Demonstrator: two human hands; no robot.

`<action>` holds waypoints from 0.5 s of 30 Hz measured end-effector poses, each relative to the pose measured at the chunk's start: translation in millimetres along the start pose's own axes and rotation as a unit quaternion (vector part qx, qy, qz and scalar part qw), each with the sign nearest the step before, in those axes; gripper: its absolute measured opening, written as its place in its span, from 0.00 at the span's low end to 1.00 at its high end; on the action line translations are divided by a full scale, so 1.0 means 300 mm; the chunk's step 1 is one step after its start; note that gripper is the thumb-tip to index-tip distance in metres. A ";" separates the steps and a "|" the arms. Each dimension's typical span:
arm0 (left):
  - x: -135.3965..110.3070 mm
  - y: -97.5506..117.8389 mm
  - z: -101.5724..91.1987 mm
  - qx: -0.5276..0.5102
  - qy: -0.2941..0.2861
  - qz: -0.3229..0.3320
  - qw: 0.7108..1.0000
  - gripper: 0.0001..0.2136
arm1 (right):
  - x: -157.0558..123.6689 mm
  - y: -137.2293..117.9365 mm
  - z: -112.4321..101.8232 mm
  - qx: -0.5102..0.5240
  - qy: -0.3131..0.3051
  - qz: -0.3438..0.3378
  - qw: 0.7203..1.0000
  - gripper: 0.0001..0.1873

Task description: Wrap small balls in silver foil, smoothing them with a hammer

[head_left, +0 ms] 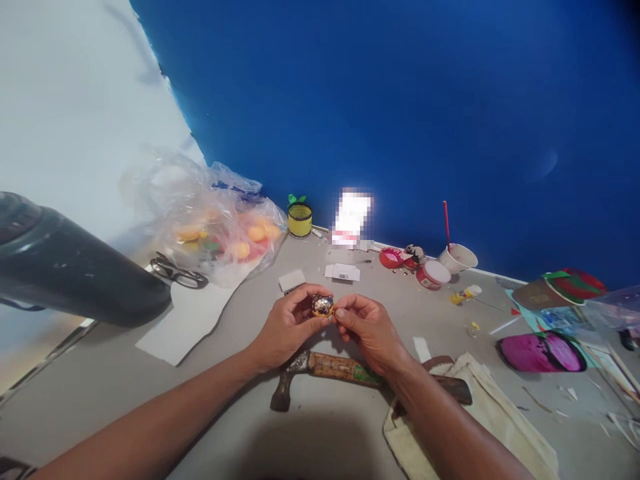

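Note:
My left hand [295, 320] grips a small shiny round metal piece [323, 305], with an orange-yellow part along its lower edge. The fingers curl over its top and the thumb lies below. My right hand [363, 323] is closed in a pinch right at the piece's right edge; what sits between its fingertips is too small to make out. Just below both hands a claw hammer [345, 368] with a worn wooden handle lies on the grey table [240, 400]. The right forearm passes over its handle.
A dark cylinder [75, 260], glasses [179, 272] and a plastic bag of orange things [230, 227] stand left. A small white box [343, 273] lies ahead. Rightward are a red jar [433, 275], a paper cup [457, 259], a magenta pouch [540, 352] and a beige cloth [490, 407].

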State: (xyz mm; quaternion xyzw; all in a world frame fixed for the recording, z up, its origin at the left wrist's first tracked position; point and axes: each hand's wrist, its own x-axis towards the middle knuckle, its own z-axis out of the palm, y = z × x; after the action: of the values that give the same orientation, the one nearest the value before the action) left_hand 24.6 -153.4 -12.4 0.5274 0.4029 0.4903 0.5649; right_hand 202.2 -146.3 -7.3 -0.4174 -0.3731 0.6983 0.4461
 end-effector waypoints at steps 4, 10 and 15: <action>0.001 0.004 0.001 0.011 0.002 0.008 1.000 0.17 | -0.004 0.001 0.003 0.000 -0.002 -0.002 1.000 0.20; 0.003 0.006 0.000 0.005 0.009 0.004 1.000 0.17 | -0.005 0.005 0.002 0.006 -0.007 -0.007 1.000 0.19; 0.004 0.006 0.002 -0.008 0.005 -0.007 1.000 0.17 | -0.004 0.007 -0.001 0.001 -0.008 -0.004 1.000 0.19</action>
State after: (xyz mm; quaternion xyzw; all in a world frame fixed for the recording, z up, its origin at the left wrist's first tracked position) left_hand 25.1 -152.3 -10.7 0.5174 0.4052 0.4926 0.5705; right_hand 202.2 -148.1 -9.1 -0.4102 -0.3776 0.7002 0.4459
